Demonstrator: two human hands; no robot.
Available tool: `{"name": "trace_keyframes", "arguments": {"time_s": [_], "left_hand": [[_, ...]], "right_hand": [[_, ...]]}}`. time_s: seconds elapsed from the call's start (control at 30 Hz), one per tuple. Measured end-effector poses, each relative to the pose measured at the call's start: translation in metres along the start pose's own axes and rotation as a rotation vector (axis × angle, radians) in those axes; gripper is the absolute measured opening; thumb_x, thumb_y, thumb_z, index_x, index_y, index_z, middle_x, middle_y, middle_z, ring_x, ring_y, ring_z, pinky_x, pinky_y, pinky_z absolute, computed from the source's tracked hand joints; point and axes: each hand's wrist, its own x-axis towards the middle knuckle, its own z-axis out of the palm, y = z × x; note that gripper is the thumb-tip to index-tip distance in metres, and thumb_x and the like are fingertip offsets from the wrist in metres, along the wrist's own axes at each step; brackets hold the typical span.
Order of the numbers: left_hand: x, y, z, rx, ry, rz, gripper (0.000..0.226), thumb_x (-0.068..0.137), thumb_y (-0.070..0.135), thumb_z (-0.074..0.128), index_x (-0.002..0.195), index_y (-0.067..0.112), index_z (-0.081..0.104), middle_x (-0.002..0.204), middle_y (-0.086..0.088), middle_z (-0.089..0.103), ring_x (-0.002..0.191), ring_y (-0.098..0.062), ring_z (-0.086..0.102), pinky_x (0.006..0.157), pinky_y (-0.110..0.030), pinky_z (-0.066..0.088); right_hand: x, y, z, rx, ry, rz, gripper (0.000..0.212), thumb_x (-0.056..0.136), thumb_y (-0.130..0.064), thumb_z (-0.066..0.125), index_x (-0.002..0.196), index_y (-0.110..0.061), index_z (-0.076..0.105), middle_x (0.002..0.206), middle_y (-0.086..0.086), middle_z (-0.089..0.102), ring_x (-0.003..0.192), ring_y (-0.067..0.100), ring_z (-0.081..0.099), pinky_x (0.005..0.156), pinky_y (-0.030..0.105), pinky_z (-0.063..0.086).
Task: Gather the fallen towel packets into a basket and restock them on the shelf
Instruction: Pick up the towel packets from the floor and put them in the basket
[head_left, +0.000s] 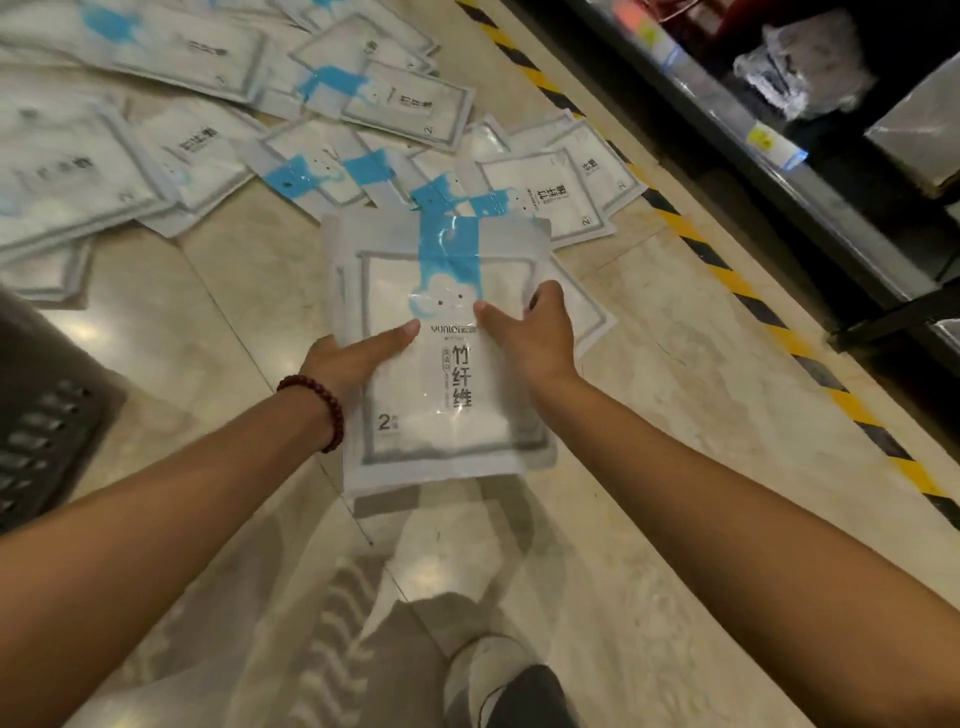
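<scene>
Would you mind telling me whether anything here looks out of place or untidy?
Yes: many towel packets lie scattered and overlapping on the floor beside the shelf, facing different ways. The left hand and right hand grip a gathered stack.

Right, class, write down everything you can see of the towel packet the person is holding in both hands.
The towel packet is a flat, glossy plastic pouch showing white towel inside, with a grey border, a blue band and white cloud figure at its far end, dark characters down the middle and a 2 near one corner. It is held face up above the floor. The left hand and right hand grip its sides, thumbs on top. Edges of further packets show beneath it.
</scene>
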Motion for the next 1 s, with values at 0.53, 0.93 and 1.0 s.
{"name": "trace_keyframes", "arguments": {"time_s": [0.53, 0.93, 1.0], "left_hand": [[-0.002, 0.023, -0.071, -0.044, 0.323, 0.13, 0.027, 0.064, 0.021, 0.084, 0.082, 0.016, 0.065, 0.077, 0.001, 0.07, 0.058, -0.007, 0.066, 0.044, -0.017, 0.048], [0.078, 0.016, -0.032, -0.072, 0.434, -0.026, 0.053, 0.045, 0.025, 0.084, 0.094, 0.01, 0.069, 0.082, -0.009, 0.074, 0.074, -0.025, 0.071, 0.065, -0.034, 0.056], [0.08, 0.02, -0.025, -0.07, 0.465, -0.041, 0.044, 0.051, 0.02, 0.084, 0.09, 0.01, 0.068, 0.077, -0.008, 0.074, 0.066, -0.021, 0.071, 0.053, -0.028, 0.055]], "right_hand": [[0.082, 0.017, -0.03, -0.504, -0.114, 0.07, 0.055, 0.082, -0.02, 0.071, 0.126, 0.001, 0.048, 0.125, 0.016, 0.056, 0.115, 0.03, 0.052, 0.085, 0.029, 0.038], [0.19, 0.083, -0.006, -0.971, -0.149, -0.02, 0.079, 0.067, -0.042, 0.081, 0.124, -0.002, 0.041, 0.124, 0.017, 0.051, 0.117, 0.034, 0.046, 0.091, 0.042, 0.042], [0.197, 0.08, -0.01, -0.746, -0.162, -0.068, 0.041, 0.077, -0.026, 0.073, 0.103, -0.004, 0.05, 0.106, 0.017, 0.059, 0.102, 0.036, 0.055, 0.079, 0.04, 0.047]]}}
